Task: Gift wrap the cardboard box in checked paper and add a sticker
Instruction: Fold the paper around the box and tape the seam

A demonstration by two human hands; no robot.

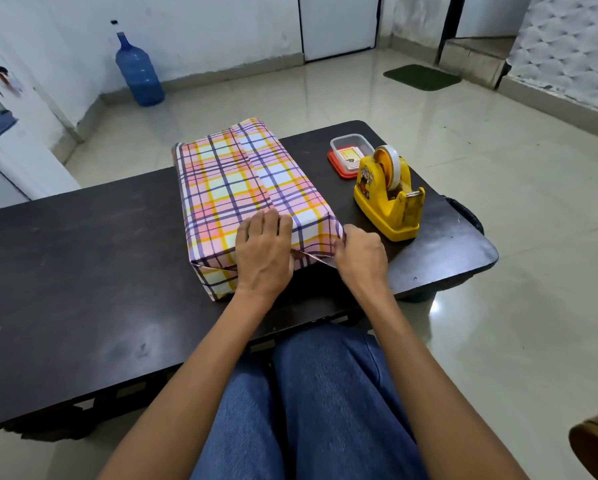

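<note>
**Two hands on the near end**

Cardboard box (256, 188) in pink-yellow checked paper (218, 168) lies on the dark bench (83, 271), long axis pointing away. Left hand (263, 252) presses flat, grip released; right hand (359, 259) pinches the corner flap (327, 249), yellow tape dispenser (387, 202) just beyond.

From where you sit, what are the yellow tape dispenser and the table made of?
Tape dispenser: likely moulded plastic, glossy yellow, grimy near the cutter. Table: seems dark laminate or varnished wood; semi-gloss, scratched, faintly reflective.
</note>
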